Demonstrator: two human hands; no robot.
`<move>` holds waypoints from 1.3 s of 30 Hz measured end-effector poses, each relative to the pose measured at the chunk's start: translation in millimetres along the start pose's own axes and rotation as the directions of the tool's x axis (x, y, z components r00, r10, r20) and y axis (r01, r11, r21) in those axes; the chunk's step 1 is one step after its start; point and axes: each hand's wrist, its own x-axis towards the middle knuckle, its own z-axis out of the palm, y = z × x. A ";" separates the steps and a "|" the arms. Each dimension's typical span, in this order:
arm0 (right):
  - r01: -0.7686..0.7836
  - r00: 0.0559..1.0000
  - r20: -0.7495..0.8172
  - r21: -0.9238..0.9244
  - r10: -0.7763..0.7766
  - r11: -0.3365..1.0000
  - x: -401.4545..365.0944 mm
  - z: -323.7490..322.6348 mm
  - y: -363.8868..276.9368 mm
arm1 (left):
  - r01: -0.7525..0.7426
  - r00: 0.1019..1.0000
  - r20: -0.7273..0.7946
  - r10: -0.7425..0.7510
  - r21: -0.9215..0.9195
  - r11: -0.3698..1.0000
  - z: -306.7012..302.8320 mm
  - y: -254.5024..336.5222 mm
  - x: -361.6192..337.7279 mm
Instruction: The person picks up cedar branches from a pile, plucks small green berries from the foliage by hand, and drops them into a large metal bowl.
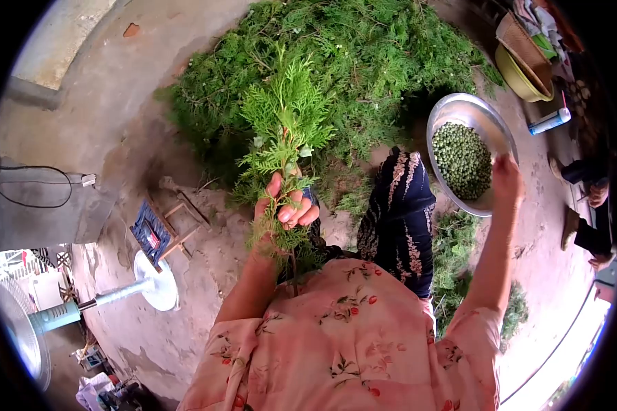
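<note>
My left hand [297, 205] is closed around the stem of a green conifer sprig [288, 113], held upright in front of my chest. Small pale-green cones show among its scaly leaves. Over the right rim of a wide metal bowl [440, 113] is my right hand [507, 179], its fingers blurred and partly hidden, so I cannot make out what is in them. Many small round green cones [463, 156] lie inside the bowl. Beyond the sprig spreads a large heap of cut conifer branches [363, 61] on the ground.
More greenery [457, 240] lies below the bowl. At left are a small wooden folding stool [159, 233] and a standing fan [156, 282]. A yellow basin [517, 77] and a blue-white can [550, 121] are at upper right. Another person's legs [591, 236] show at the right edge.
</note>
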 end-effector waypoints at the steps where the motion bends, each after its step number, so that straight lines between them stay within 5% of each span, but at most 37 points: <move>1: 0.036 0.999 -0.037 -0.095 -0.039 0.995 -46.8 73.0 -3.5 | -0.004 0.995 0.101 0.007 -0.025 1.000 -3.1 -3.1 3.1; 2: 0.001 0.999 0.052 -0.053 0.002 0.999 -61.7 101.6 4.6 | -0.004 0.979 0.202 0.014 -0.049 0.999 -7.2 -4.7 6.3; 3: -0.202 0.979 -0.010 0.046 0.203 0.978 -120.0 184.2 7.0 | 0.060 0.973 0.221 -0.063 0.023 0.998 -16.6 -2.4 7.2; 6: -0.298 0.838 0.419 -0.187 0.350 0.936 -174.5 225.2 37.0 | 0.072 0.964 0.256 -0.068 -0.006 0.997 -3.4 -6.7 9.2; 8: -0.405 0.763 0.387 -0.338 0.518 0.849 -208.0 258.7 42.5 | 0.090 0.961 0.258 -0.094 0.027 0.996 -6.6 -7.8 7.1; 12: -0.456 0.713 0.472 -0.250 0.519 0.854 -226.8 284.1 73.6 | 0.015 0.978 0.209 0.000 -0.071 0.997 11.9 -17.5 6.4; 18: -0.512 0.768 0.297 -0.247 0.567 0.823 -234.6 293.7 78.4 | 0.048 0.991 0.130 -0.032 -0.123 0.991 16.5 -23.7 -1.8; 19: -0.588 0.777 0.271 -0.009 0.568 0.809 -232.6 292.4 81.3 | 0.066 0.948 0.316 -0.040 -0.073 0.995 3.4 -24.3 2.8; 20: -0.620 0.783 0.243 0.234 0.573 0.749 -229.9 290.3 84.7 | 0.070 0.947 0.317 -0.043 -0.074 0.995 -4.9 -25.5 3.9; 21: -0.580 0.811 0.293 0.279 0.507 0.765 -221.3 284.0 88.3 | 0.018 0.886 0.462 0.027 -0.093 0.996 -11.5 -26.4 4.4; 24: -0.577 0.804 0.327 0.224 0.497 0.786 -218.5 285.5 90.2 | -0.035 0.756 0.651 0.061 -0.053 0.998 -3.6 -19.7 3.1; 26: -0.631 0.740 0.431 0.179 0.516 0.755 -215.8 284.5 90.5 | -0.085 0.908 0.389 0.154 -0.190 0.978 23.0 -19.0 -6.4; 28: -0.678 0.665 0.526 0.129 0.530 0.724 -217.5 284.8 89.2 | -0.090 0.915 0.370 0.163 -0.205 0.975 21.0 -20.3 -6.0; 30: -0.668 0.586 0.609 -0.011 0.535 0.744 -223.8 288.3 86.5 | -0.038 0.849 0.515 0.121 -0.170 0.985 16.2 -19.3 0.3; 34: -0.641 0.522 0.661 -0.112 0.538 0.759 -227.7 289.9 91.0 | -0.058 0.952 0.282 0.120 -0.217 0.974 25.9 -24.2 -12.1; 38: -0.601 0.604 0.598 -0.092 0.527 0.794 -238.7 294.8 92.3 | -0.025 0.849 0.517 0.108 -0.164 0.986 9.8 -23.8 2.3; 39: -0.663 0.629 0.550 0.011 0.549 0.748 -242.0 293.5 94.4 | -0.044 0.881 0.451 0.146 -0.229 0.972 17.6 -27.0 -0.5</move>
